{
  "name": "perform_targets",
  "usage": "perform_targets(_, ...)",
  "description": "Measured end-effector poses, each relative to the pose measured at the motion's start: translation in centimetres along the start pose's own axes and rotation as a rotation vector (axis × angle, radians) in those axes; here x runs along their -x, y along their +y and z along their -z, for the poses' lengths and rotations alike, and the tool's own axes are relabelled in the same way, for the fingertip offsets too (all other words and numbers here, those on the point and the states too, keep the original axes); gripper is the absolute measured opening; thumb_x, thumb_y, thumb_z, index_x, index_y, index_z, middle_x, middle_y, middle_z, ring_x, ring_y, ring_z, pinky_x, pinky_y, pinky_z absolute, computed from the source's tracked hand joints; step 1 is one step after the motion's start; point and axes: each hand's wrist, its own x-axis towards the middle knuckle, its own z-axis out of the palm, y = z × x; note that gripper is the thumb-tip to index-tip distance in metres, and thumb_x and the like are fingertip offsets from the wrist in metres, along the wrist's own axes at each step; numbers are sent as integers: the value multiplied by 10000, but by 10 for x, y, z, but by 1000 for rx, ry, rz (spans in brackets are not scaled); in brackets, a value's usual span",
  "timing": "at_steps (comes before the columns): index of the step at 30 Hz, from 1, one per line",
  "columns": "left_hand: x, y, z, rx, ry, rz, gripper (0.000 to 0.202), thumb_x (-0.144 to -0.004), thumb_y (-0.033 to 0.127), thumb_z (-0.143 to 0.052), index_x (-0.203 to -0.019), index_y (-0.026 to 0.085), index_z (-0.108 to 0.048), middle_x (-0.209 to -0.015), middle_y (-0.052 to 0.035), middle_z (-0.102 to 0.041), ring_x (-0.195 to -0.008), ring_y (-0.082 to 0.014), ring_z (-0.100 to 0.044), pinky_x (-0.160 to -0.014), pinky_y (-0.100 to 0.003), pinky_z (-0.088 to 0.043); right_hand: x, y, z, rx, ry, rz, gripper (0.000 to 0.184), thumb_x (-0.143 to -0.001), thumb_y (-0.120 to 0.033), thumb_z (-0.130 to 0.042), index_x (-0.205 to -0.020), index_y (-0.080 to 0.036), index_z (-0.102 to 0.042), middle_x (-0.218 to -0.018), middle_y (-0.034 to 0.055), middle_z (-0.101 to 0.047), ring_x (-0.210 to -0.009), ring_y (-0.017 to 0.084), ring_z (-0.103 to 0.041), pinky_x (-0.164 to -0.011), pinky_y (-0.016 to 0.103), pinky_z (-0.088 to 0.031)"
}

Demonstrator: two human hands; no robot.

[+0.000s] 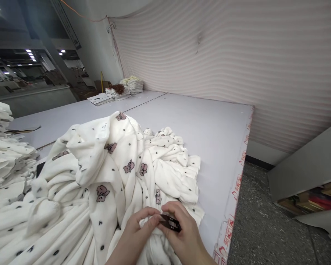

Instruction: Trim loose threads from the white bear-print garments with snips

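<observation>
White fleece garment, printed with pink bears and dark dots, lies heaped at the near edge of the grey cutting table, close to its right edge. Left hand pinches a fold of this fabric between thumb and fingers; right hand is closed around small black thread snips, held against the same fold. More folded white pieces are stacked at the left edge.

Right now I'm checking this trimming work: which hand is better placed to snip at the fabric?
Probably the right hand: it already holds the black snips, tips pointing at the fold. The left hand pinches the white fabric beside the blades, so it looks better placed to steady.
</observation>
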Motion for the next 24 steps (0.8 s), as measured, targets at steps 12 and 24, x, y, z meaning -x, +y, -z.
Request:
perform_targets(12, 1, 5, -7, 10, -12, -8, 327, -797, 452, -602, -1000, 218, -704, -1059, -72, -714, -1057, -282, -611, -951, -390, -458, -8, 7, -6, -104, 63, -186, 287, -956, -349, -453, -753, -179, -565, -681, 4, -631, -639, 145, -587, -616, 240, -433)
perform_targets(24, 4, 7, -11, 35, -5, -52, 303, -818, 448, -578, -987, 224, -692, -1064, -65, -706, -1076, -275, -597, -965, -372, -442, -3, 6, -9, 79, 80, -48, 126, -903, -202, -489, -869, -193, -610, -790, 26, -671, -733, 173, -625, -663, 249, -465)
